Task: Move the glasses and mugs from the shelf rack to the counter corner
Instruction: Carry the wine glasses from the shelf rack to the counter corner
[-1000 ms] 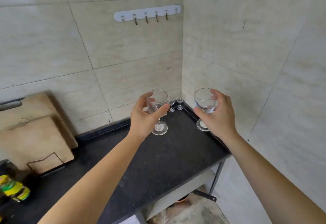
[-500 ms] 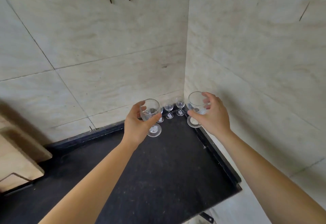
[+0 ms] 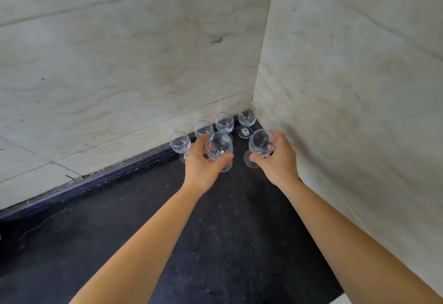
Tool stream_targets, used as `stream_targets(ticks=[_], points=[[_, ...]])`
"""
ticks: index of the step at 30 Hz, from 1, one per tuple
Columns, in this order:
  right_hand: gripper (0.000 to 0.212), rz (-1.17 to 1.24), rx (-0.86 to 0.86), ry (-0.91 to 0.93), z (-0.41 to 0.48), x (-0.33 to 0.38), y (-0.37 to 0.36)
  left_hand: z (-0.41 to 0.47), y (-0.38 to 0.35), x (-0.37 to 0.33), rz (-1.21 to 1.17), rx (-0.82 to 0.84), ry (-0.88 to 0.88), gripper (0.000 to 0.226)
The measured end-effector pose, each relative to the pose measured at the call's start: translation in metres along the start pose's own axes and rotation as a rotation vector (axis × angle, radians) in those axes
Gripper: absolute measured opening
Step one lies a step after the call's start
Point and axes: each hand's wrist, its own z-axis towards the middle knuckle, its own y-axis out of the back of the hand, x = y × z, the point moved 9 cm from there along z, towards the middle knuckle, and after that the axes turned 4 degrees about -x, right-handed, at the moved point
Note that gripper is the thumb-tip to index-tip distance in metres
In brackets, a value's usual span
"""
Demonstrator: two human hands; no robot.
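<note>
Two glasses gripped, one per hand.

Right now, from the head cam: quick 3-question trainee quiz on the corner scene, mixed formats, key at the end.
1. How many stemmed glasses are visible in all, held ones included?
2. True or false: the left hand is empty.
3. Multiple choice: the glass in the right hand is
A. lying on its side
B. upright, near the side wall
C. upside down on the counter

Key
1. Six: four standing free by the back wall, two in the hands.
2. False: its fingers wrap the bowl of the left-hand glass.
3. B: the right-hand glass stands upright.
</note>
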Motion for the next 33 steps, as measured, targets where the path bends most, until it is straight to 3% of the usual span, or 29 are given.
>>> stream_targets(ticks=[20,26,29,33], points=[[0.067,-0.055,0.108,-0.022,0.056,-0.032,-0.052,0.064,-0.062,0.024,0.066,0.074,-0.037,0.079],[0.058,-0.282,0.15,-0.067,0.048,-0.057,-0.048,0.064,-0.069,0.026,0.078,0.098,-0.013,0.09],[0.074,-0.275,0.166,-0.117,0.037,-0.064,-0.038,0.058,-0.068,0.023,0.044,0.113,0.008,0.1],[0.071,-0.239,0.158,-0.06,0.023,-0.042,-0.018,0.033,-0.053,0.015,0.09,0.074,0.0,0.093]])
